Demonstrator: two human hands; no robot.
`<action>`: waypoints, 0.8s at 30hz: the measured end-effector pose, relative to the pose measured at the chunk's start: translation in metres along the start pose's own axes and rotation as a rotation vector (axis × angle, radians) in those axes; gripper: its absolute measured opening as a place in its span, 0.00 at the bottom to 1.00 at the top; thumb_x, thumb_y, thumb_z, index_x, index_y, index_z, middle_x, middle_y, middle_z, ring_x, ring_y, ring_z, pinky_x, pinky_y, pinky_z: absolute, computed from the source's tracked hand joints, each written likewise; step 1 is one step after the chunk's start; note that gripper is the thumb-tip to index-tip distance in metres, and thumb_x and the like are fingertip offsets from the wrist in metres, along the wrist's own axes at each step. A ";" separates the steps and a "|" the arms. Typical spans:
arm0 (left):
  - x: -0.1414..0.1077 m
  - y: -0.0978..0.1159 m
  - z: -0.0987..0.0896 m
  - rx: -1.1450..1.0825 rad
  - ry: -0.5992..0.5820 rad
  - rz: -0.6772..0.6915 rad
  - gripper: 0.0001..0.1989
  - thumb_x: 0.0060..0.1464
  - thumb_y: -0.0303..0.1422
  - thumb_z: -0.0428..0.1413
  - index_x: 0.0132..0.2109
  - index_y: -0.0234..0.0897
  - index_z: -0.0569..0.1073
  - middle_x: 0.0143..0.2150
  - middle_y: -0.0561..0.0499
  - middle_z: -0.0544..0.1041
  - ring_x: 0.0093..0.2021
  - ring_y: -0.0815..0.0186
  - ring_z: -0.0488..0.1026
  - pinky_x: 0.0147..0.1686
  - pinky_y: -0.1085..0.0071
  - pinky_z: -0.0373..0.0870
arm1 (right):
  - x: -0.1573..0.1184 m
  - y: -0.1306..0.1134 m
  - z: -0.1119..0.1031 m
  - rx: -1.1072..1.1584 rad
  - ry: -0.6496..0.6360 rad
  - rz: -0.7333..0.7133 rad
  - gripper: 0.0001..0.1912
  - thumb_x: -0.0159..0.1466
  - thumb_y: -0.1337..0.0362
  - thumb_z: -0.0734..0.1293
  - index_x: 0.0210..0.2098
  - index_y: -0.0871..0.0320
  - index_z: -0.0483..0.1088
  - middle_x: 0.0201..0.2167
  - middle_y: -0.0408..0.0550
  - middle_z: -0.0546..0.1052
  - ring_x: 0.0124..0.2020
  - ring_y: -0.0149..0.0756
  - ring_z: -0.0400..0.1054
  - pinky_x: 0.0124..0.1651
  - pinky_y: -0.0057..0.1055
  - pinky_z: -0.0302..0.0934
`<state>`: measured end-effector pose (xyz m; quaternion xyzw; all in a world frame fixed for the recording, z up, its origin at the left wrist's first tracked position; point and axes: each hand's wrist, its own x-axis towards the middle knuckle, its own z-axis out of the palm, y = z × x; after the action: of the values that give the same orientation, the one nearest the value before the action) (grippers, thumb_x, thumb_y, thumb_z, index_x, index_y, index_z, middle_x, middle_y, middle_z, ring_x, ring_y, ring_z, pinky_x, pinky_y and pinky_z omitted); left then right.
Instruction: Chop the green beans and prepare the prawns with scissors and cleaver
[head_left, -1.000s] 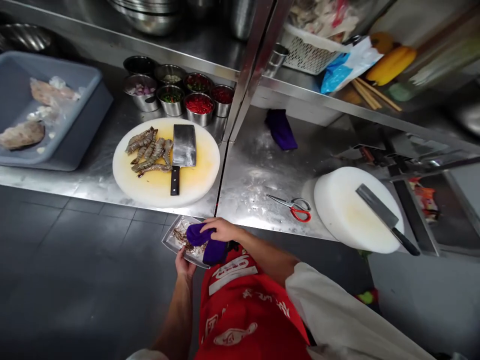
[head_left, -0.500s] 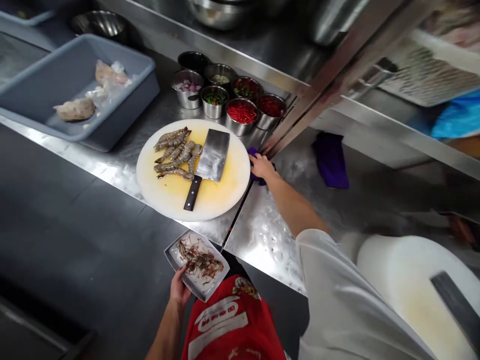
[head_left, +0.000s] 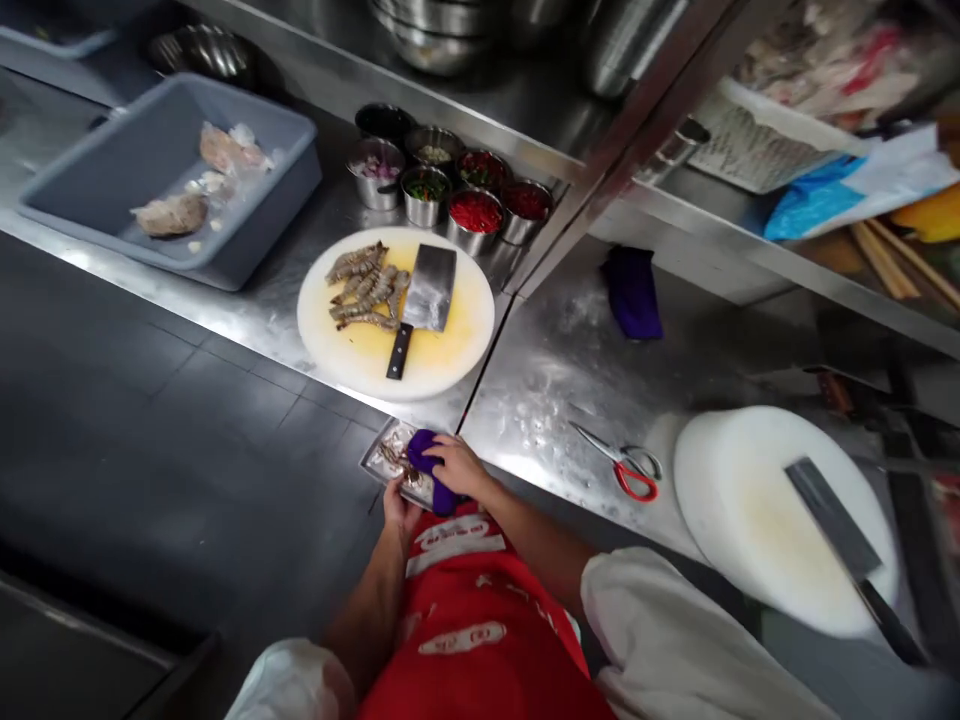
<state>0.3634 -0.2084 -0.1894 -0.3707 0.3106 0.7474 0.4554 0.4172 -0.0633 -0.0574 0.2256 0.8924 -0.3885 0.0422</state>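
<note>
My left hand grips the near edge of a small white tray that holds shrimp trimmings. A purple cloth is in my right hand, held over the right side of the tray and hiding part of it. Beyond them on the steel counter lies a round white cutting board. Several whole shrimp rest on its left half, beside a cleaver whose black handle points toward me.
Several steel cups of chopped ingredients stand behind the board. A grey bin with pale pieces of food sits left. To the right are red-handled scissors, a second cutting board with a knife, and another purple cloth.
My right hand has left the cutting board's right edge and come back toward my body with the purple cloth, now over the tray. The view has shifted right, bringing the scissors into sight.
</note>
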 end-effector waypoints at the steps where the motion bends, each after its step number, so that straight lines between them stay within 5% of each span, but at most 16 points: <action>1: 0.000 0.002 -0.001 0.017 -0.009 0.006 0.10 0.51 0.28 0.55 0.41 0.34 0.78 0.35 0.47 0.82 0.33 0.62 0.80 0.47 0.63 0.76 | -0.009 -0.004 0.002 0.102 0.020 -0.004 0.24 0.55 0.73 0.65 0.47 0.50 0.81 0.56 0.50 0.76 0.57 0.46 0.70 0.64 0.42 0.60; 4: 0.002 0.007 -0.004 0.053 -0.044 -0.018 0.11 0.52 0.29 0.54 0.42 0.35 0.78 0.37 0.46 0.82 0.37 0.61 0.81 0.49 0.62 0.75 | -0.036 0.001 -0.022 0.341 0.148 0.051 0.28 0.52 0.72 0.64 0.50 0.49 0.80 0.56 0.47 0.76 0.57 0.44 0.70 0.62 0.41 0.61; 7: 0.000 0.016 -0.009 0.095 -0.069 -0.057 0.12 0.54 0.29 0.53 0.43 0.36 0.78 0.40 0.46 0.83 0.42 0.58 0.81 0.53 0.58 0.74 | -0.056 0.017 -0.072 0.501 0.239 0.188 0.29 0.48 0.71 0.63 0.48 0.50 0.80 0.48 0.44 0.80 0.49 0.44 0.73 0.55 0.39 0.67; 11: -0.010 0.038 -0.026 0.244 -0.014 -0.014 0.10 0.52 0.28 0.54 0.40 0.40 0.77 0.36 0.51 0.83 0.41 0.60 0.80 0.56 0.58 0.73 | -0.053 0.036 -0.140 0.579 0.532 0.294 0.31 0.49 0.67 0.62 0.52 0.52 0.78 0.42 0.42 0.81 0.39 0.42 0.74 0.47 0.38 0.70; 14: -0.019 0.063 -0.036 0.408 0.031 0.031 0.10 0.49 0.28 0.54 0.39 0.41 0.76 0.33 0.53 0.82 0.40 0.60 0.80 0.57 0.57 0.71 | -0.037 0.059 -0.187 0.479 0.731 0.226 0.33 0.58 0.64 0.62 0.64 0.53 0.67 0.54 0.44 0.77 0.50 0.39 0.73 0.56 0.35 0.66; 16: -0.032 0.079 -0.037 0.508 0.064 0.076 0.08 0.46 0.29 0.55 0.37 0.39 0.75 0.31 0.53 0.81 0.38 0.61 0.79 0.57 0.57 0.70 | -0.039 0.081 -0.207 0.246 0.821 0.389 0.33 0.65 0.61 0.60 0.70 0.55 0.58 0.64 0.50 0.70 0.59 0.37 0.68 0.61 0.34 0.61; 19: -0.059 0.094 -0.033 0.657 0.122 0.165 0.09 0.42 0.31 0.58 0.35 0.38 0.73 0.27 0.54 0.77 0.34 0.61 0.77 0.50 0.58 0.73 | -0.079 0.116 -0.206 -0.095 0.693 0.688 0.30 0.70 0.65 0.56 0.70 0.61 0.56 0.67 0.57 0.64 0.66 0.40 0.60 0.67 0.37 0.54; 24: -0.099 0.092 -0.011 0.864 0.228 0.294 0.13 0.35 0.32 0.59 0.34 0.40 0.72 0.23 0.56 0.75 0.26 0.62 0.74 0.36 0.62 0.75 | -0.199 0.177 -0.165 -0.137 0.580 0.817 0.31 0.67 0.71 0.61 0.69 0.68 0.57 0.67 0.73 0.61 0.68 0.59 0.55 0.68 0.55 0.48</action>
<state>0.3132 -0.2981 -0.1002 -0.1789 0.6906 0.5606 0.4205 0.6887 0.0860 -0.0125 0.6518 0.7296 -0.2021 -0.0443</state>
